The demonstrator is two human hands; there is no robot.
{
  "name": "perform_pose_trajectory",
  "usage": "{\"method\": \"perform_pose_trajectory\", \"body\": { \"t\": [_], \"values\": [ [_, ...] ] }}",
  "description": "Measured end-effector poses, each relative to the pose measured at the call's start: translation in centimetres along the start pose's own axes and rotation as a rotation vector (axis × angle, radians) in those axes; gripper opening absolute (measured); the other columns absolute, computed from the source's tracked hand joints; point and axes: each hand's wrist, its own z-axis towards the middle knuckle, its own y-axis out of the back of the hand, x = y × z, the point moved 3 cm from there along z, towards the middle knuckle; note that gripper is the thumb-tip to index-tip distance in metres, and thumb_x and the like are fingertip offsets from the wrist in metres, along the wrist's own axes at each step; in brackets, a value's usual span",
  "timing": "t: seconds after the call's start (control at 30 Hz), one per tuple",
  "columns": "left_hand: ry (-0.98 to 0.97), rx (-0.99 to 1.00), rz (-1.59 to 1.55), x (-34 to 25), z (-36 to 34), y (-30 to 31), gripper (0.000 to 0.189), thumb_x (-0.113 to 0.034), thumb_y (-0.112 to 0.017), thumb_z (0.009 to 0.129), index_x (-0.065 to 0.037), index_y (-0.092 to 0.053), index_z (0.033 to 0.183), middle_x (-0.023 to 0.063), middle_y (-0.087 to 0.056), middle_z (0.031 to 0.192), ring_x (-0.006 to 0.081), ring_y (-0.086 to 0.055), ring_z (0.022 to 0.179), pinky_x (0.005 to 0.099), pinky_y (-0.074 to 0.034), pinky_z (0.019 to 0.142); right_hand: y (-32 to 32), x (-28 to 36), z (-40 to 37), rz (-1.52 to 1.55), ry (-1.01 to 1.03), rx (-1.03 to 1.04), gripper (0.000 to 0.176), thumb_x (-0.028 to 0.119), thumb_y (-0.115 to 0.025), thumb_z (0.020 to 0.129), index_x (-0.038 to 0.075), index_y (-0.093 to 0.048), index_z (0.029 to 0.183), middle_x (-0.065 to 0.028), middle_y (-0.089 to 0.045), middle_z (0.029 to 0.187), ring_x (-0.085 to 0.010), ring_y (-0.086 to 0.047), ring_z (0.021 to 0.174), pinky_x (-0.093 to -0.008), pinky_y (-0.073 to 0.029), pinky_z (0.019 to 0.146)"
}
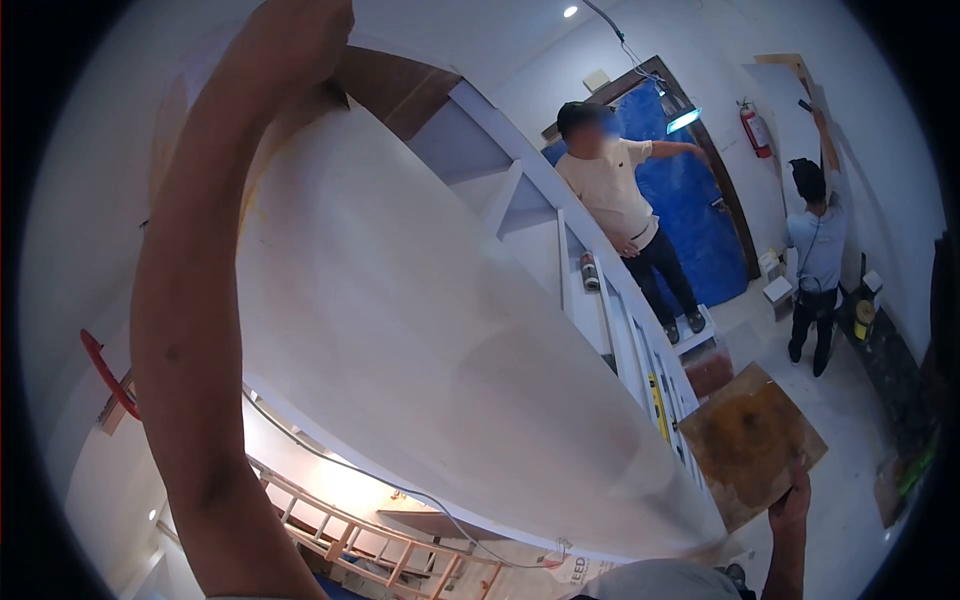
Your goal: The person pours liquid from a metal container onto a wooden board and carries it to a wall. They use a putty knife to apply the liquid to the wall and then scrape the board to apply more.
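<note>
My left hand (pixel 308 38) is raised at the top left, its fingers closed and partly cut off by the frame edge. Just below it, a small dark edge touches the upper end of a large white curved panel (pixel 400 290); what the hand grips is too hidden to name. My left arm stretches up along the panel's left side. At the lower right, my right hand (pixel 790 503) grips a square brown board (pixel 750 440) by its lower edge. The board has dark stains on its face and lies beside the panel's lower right tip.
Behind the panel, a framework (pixel 520 175) holds a can (pixel 590 271) and a yellow level (pixel 657 405). One person (pixel 612 185) stands on a step by a blue door (pixel 670 190); another (pixel 820 245) reaches up the right wall. A cable (pixel 330 458) and wooden ladder (pixel 350 530) lie below.
</note>
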Motion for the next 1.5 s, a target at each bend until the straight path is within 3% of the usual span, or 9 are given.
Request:
{"method": "perform_pose_trajectory", "body": {
  "t": [0.1,0.2,0.3,0.6,0.87,1.1,1.2,1.3,1.5],
  "values": [
    [0.12,0.114,0.093,-1.4,0.5,-0.4,0.013,-0.009,-0.06,0.086,0.0,-0.069,0.084,0.0206,-0.066,0.09,0.0397,-0.064,0.091,0.048,-0.052,0.084,0.2,0.0,-0.1,-0.002,0.0,-0.004,0.068,0.044,-0.055,0.103,-0.001,-0.036,0.15,-0.016,-0.05,0.147,-0.0309,-0.052,0.133,-0.0452,-0.043,0.112],
    [0.068,0.02,0.069,-0.3,-0.9,-2.3,0.013,-0.01,-0.061,0.086,0.0,-0.069,0.085,0.0193,-0.067,0.09,0.0388,-0.063,0.093,0.0474,-0.052,0.085,0.5,-0.1,0.0,-0.027,0.012,0.056,0.067,0.046,-0.047,0.106,-0.001,-0.033,0.152,-0.016,-0.046,0.151,-0.0308,-0.048,0.138,-0.0441,-0.04,0.115],
    [0.035,0.153,0.154,0.5,-0.8,-1.2,0.012,-0.009,-0.06,0.086,-0.001,-0.069,0.087,0.0191,-0.066,0.09,0.038,-0.063,0.092,0.0478,-0.052,0.084,0.3,-0.1,-0.1,-0.027,0.014,0.055,0.068,0.047,-0.047,0.105,0.0,-0.033,0.152,-0.0158,-0.046,0.152,-0.0308,-0.048,0.138,-0.0442,-0.04,0.115],
    [0.102,0.171,0.157,-1.0,0.5,1.9,0.012,-0.008,-0.059,0.085,-0.001,-0.069,0.085,0.0184,-0.065,0.091,0.0367,-0.063,0.092,0.046,-0.051,0.084,0.2,-0.3,0.2,-0.038,0.013,0.05,0.071,0.049,-0.05,0.104,0.0,-0.033,0.152,-0.0159,-0.046,0.152,-0.0311,-0.048,0.138,-0.0445,-0.04,0.115],
    [0.074,0.006,0.04,-0.6,-5.1,4.0,0.004,-0.004,-0.062,0.079,0.0,-0.063,0.078,0.017,-0.062,0.086,0.0345,-0.062,0.087,0.0432,-0.05,0.077,-0.9,-0.4,0.3,0.019,0.007,0.029,0.065,0.043,-0.051,0.104,-0.002,-0.035,0.149,-0.0169,-0.05,0.147,-0.0312,-0.052,0.133,-0.0453,-0.043,0.112],
    [0.071,-0.047,-0.035,-2.0,-3.6,5.7,0.005,-0.002,-0.062,0.075,0.001,-0.063,0.079,0.016,-0.063,0.088,0.034,-0.063,0.087,0.0423,-0.05,0.075,-1.0,-0.2,0.4,-0.016,0.001,0.03,0.066,0.043,-0.052,0.104,-0.002,-0.036,0.149,-0.0176,-0.05,0.147,-0.0315,-0.053,0.132,-0.0452,-0.045,0.111],
    [0.026,-0.254,-0.031,-2.4,-4.7,3.3,0.006,-0.003,-0.062,0.074,0.002,-0.062,0.078,0.0166,-0.064,0.088,0.0352,-0.063,0.088,0.0431,-0.05,0.076,-1.4,-0.3,0.4,-0.003,-0.001,0.011,0.065,0.043,-0.052,0.104,-0.002,-0.037,0.148,-0.0172,-0.051,0.146,-0.0314,-0.054,0.132,-0.0452,-0.045,0.111],
    [0.185,0.008,0.04,-2.7,-5.0,4.2,0.005,-0.002,-0.062,0.073,0.001,-0.062,0.077,0.0175,-0.064,0.089,0.037,-0.063,0.088,0.0445,-0.05,0.076,-1.2,-0.5,0.4,0.014,0.012,0.018,0.065,0.043,-0.052,0.104,-0.002,-0.037,0.148,-0.017,-0.052,0.145,-0.0314,-0.054,0.131,-0.0451,-0.045,0.111],
    [0.096,0.074,0.115,0.3,-3.6,5.6,0.005,0.0,-0.061,0.071,-0.001,-0.062,0.076,0.0172,-0.063,0.085,0.0379,-0.061,0.084,0.046,-0.048,0.074,-0.8,-0.8,0.1,0.001,0.004,0.003,0.068,0.044,-0.054,0.103,-0.002,-0.035,0.149,-0.0169,-0.051,0.146,-0.0314,-0.054,0.131,-0.0443,-0.045,0.111]
  ]
}}
